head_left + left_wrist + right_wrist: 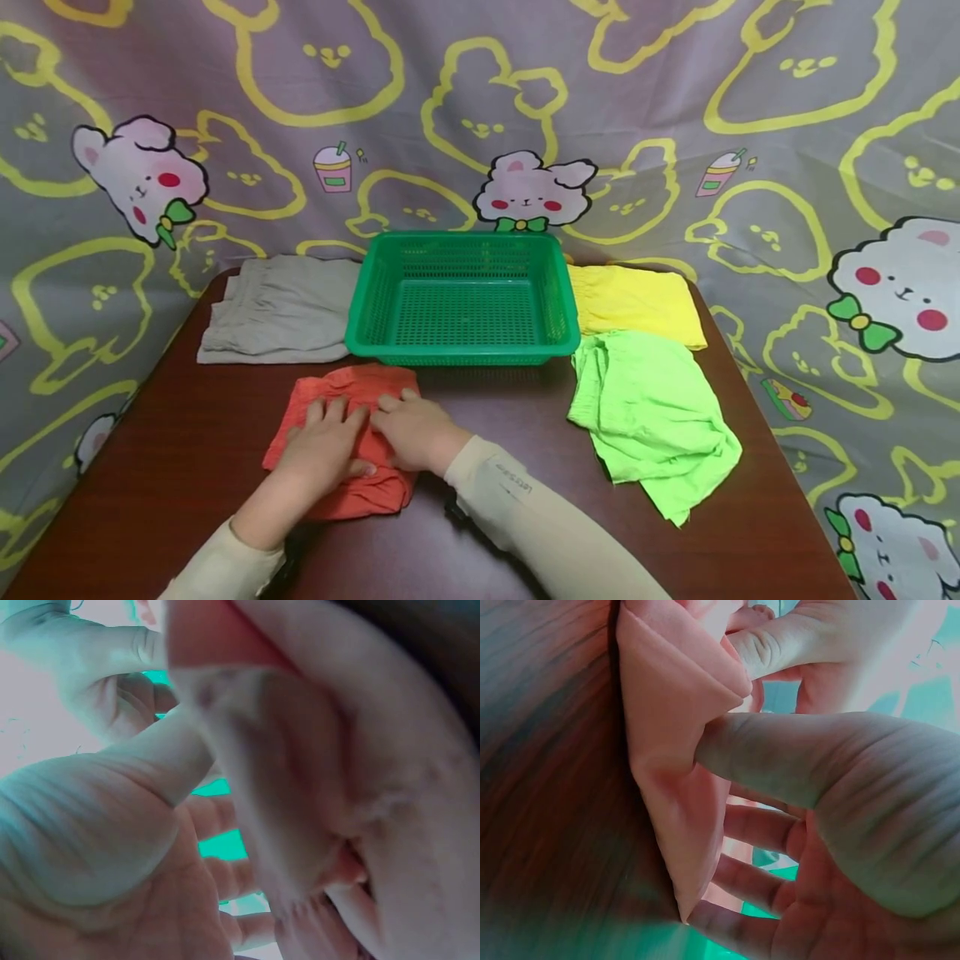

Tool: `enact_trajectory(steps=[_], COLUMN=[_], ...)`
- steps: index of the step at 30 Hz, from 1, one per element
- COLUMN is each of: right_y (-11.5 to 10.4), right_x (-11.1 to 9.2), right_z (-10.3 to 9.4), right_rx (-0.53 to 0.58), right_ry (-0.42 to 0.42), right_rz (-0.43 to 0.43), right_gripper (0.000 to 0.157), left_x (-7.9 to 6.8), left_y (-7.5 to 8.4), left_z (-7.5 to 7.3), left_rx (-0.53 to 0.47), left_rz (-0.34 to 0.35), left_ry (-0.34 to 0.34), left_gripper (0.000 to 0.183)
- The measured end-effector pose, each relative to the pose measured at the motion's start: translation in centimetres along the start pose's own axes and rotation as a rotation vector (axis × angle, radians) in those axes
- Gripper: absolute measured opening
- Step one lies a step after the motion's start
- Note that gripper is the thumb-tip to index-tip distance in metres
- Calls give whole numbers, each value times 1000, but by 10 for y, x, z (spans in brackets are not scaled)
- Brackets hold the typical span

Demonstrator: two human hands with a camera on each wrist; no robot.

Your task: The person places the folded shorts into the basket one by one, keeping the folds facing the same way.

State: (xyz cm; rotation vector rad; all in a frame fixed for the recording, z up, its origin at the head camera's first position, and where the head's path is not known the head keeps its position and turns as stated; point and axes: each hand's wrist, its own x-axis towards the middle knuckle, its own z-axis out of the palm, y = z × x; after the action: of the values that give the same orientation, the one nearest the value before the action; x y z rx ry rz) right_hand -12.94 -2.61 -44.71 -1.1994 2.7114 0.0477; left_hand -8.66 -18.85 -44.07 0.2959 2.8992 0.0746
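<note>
A folded orange-red pair of shorts (341, 392) lies on the table, left of centre and in front of the green basket. My left hand (322, 442) rests on its middle with the fingers spread. From the right, my right hand (420, 429) touches the same shorts, its fingertips close to the left hand's. In the right wrist view, the thumb presses the cloth (671, 705) and the straight fingers reach along it. The left wrist view has the cloth (300, 787) close and blurred, with the left thumb against it. The palms hide part of the shorts.
A green plastic basket (465, 350) stands at the back centre. Folded grey shorts (288, 304) lie left of it, and a folded yellow garment (637, 304) lies on the right. Rumpled lime-green shorts (660, 417) lie nearer. Patterned cloth (420, 100) hangs behind the table (150, 467).
</note>
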Motion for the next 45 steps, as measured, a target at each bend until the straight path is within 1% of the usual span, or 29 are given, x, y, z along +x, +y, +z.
enact_trajectory(steps=[7,14,21,29,38,45], right_y=[4,9,19,27,34,41], right_x=[-5,-13,-22,-33,-40,-47], right_z=[0,0,3,3,7,7], right_rx=[-3,-7,20,43,34,53], right_ry=[-7,12,25,49,44,44], right_rz=[7,-26,-22,-44,-43,-43], right_gripper=[53,54,59,55,55,54], left_x=[2,1,6,7,11,11], left_y=[7,14,28,40,50,59], left_z=[-1,-1,-1,1,1,1], left_rx=[11,16,46,68,52,52], left_rz=[8,6,19,14,7,8], left_ry=[4,7,14,6,-24,-14], left_gripper=[87,86,85,87,86,87])
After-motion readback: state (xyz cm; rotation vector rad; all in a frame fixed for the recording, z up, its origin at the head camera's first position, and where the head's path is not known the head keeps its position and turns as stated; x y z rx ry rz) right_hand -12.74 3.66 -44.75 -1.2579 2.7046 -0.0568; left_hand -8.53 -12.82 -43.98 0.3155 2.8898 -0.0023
